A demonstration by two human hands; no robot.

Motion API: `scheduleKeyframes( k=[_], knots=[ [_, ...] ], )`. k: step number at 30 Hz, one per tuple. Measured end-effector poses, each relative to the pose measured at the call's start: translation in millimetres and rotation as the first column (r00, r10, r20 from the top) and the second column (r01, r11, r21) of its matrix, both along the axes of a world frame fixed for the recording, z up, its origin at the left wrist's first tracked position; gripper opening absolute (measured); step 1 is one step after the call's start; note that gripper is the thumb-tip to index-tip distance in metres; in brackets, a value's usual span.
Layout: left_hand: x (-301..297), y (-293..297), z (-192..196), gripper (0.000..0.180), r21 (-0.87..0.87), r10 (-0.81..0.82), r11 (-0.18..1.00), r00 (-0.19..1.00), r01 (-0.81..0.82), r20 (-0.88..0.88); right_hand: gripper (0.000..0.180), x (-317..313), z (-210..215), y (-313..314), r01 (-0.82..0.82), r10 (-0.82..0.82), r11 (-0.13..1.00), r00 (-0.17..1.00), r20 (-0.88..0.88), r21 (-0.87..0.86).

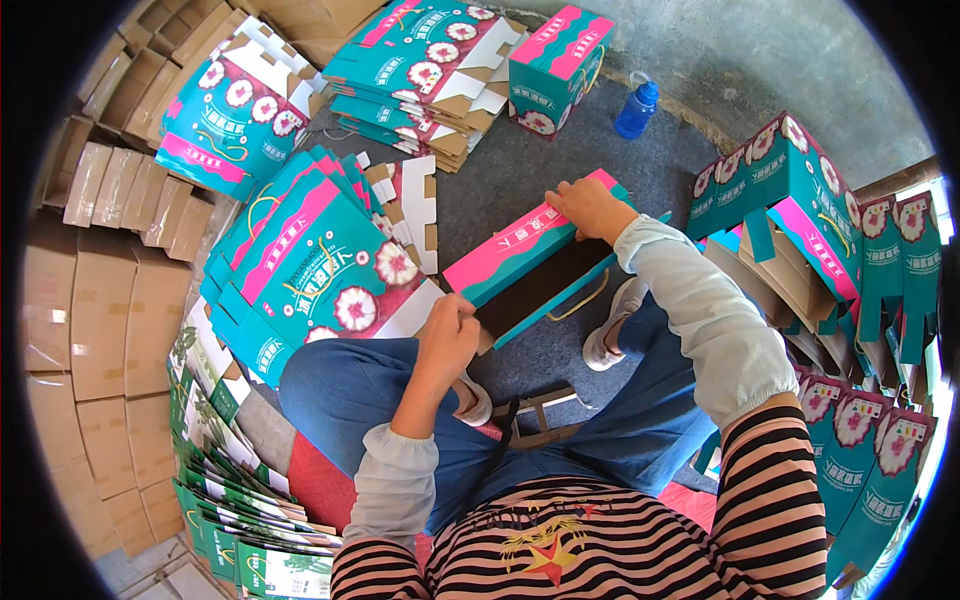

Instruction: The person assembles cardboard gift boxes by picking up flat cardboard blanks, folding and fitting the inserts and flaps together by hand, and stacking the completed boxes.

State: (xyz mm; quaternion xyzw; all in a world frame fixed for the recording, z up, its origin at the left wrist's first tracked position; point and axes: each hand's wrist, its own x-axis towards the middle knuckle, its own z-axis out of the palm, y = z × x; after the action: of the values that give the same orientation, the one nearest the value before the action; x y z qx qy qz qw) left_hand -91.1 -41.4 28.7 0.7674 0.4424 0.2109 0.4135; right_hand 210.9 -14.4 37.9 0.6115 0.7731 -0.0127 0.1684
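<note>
A teal and pink cardboard carton (505, 243) stands open between my knees. Its dark inside faces up, and a cord handle hangs on its near side. At the far right end, my right hand (592, 208) grips the pink top edge, thumb and fingers bent over it. My left hand (447, 340) is closed at the carton's left corner, fingers curled against the end; what lies under the fingertips is partly hidden. Just left of that hand lies a pile of flat teal cartons (300, 270) with pink bands and fruit pictures.
More flat cartons (420, 60) are piled at the back, beside an upright finished carton (555, 75) and a blue bottle (637, 110). Folded cartons (790, 200) crowd the right. Brown boxes (100, 310) wall the left; green-white flat cartons (250, 520) lie near my left arm.
</note>
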Motion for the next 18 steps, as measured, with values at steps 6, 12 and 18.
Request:
scheduleKeyframes(
  k=[6, 12, 18],
  knots=[
    [-6, 9, -15, 0.033, -0.428, 0.178, 0.897, 0.975, -0.107, 0.130, 0.048, -8, -34, -2, -0.055, 0.027, 0.969, 0.992, 0.121, 0.240],
    [9, 17, -13, 0.066, -0.614, 0.260, 0.770, 0.964, -0.172, 0.055, 0.039, -11, -59, 1, 0.032, -0.102, 0.955, 0.969, 0.225, 0.295],
    [10, 17, -28, 0.067, -0.385, 0.133, 0.916, 0.991, -0.114, 0.023, 0.041, -14, -47, -8, 0.027, -0.096, 0.945, 0.976, 0.196, 0.327]
  ],
)
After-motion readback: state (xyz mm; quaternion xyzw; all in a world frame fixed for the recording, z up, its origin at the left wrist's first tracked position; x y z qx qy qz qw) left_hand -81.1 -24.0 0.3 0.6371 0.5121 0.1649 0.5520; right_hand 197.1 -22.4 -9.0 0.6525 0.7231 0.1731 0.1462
